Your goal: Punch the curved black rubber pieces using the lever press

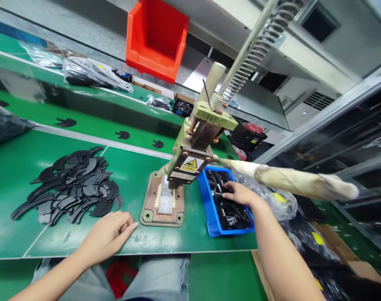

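My left hand [115, 232] rests on the green table near its front edge, fingers curled in and thumb pointing right. Nothing shows in it. To its upper left spreads a pile of flat, curved black pieces [80, 184]. My right hand [237, 193] reaches into a blue bin [210, 215] full of small black parts [228, 213]. Its thumb and forefinger are apart over the parts, and the other fingertips are partly hidden. Between my hands stands a green hand press [190, 154] with a pale block [165, 200] on its base plate [151, 205].
The press's long wrapped lever [297, 179] juts right above my right forearm. Behind the table runs a green belt [93, 121] carrying black fan-shaped pieces [123, 134]. A red-orange bin [157, 62] sits higher up. Plastic-wrapped bags [268, 196] lie right of the blue bin.
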Motion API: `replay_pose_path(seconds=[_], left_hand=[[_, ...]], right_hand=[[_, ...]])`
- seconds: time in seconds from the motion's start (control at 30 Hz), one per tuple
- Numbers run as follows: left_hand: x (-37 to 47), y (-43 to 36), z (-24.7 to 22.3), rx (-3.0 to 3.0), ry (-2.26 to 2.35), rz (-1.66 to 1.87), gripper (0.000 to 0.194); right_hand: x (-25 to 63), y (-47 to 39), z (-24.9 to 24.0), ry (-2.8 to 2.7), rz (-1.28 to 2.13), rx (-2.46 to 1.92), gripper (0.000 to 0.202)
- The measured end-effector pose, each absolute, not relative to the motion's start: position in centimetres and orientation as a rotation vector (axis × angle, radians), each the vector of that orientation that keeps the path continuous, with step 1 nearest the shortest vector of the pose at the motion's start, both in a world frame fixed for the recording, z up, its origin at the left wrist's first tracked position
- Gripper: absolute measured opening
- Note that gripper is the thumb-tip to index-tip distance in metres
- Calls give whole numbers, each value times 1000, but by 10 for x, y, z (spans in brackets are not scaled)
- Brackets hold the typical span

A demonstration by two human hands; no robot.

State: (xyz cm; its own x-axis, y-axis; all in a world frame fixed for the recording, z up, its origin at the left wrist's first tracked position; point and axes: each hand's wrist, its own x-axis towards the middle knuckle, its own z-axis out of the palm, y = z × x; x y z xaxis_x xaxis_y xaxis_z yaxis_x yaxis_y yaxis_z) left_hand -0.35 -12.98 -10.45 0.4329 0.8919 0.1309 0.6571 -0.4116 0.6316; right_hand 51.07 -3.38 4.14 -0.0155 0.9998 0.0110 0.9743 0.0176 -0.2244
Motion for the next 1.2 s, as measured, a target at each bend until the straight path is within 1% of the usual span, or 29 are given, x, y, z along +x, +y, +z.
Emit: replay_pose_path(seconds=[0.1, 0.3, 0.47, 0.6, 0.73, 0.83, 0.93, 0.97, 1.03, 1.07, 1.1, 1.2], left_hand=[[-4, -130, -105, 2208, 1309, 630, 33], [-4, -132, -100, 2186, 1327, 648, 34], [-5, -134, -101, 2078, 1321, 675, 35], [-10, -132, -104, 1906, 1309, 796, 37], [-8, -130, -84, 1861, 1297, 1008, 35], [9, -131, -51, 1946, 1191, 1145, 27], [33, -131, -20, 2051, 981, 1156, 17], [40, -131, -13, 2069, 927, 1177, 20], [51, -129, -5, 2132, 821, 1152, 35], [54, -129, -4, 2160, 778, 1127, 39], [55, -129, -4, 2186, 746, 1099, 40], [52, -132, -8, 2218, 721, 1055, 28]], right_hand=[[497, -65, 20, -2252, 265, -2204, 38], [473, -88, 3, -2194, 93, -2343, 37], [461, -94, 6, -2016, -30, -2372, 39], [459, -101, 19, -1840, -92, -2296, 37], [447, -118, 31, -1704, -96, -2098, 27], [413, -135, 30, -1731, 22, -1865, 23], [364, -151, 22, -1804, 231, -1637, 20], [348, -155, 19, -1823, 307, -1574, 20], [320, -162, 12, -1848, 453, -1472, 18], [310, -164, 9, -1854, 518, -1432, 17], [301, -165, 6, -1857, 576, -1398, 16], [285, -166, -3, -1859, 711, -1319, 15]])
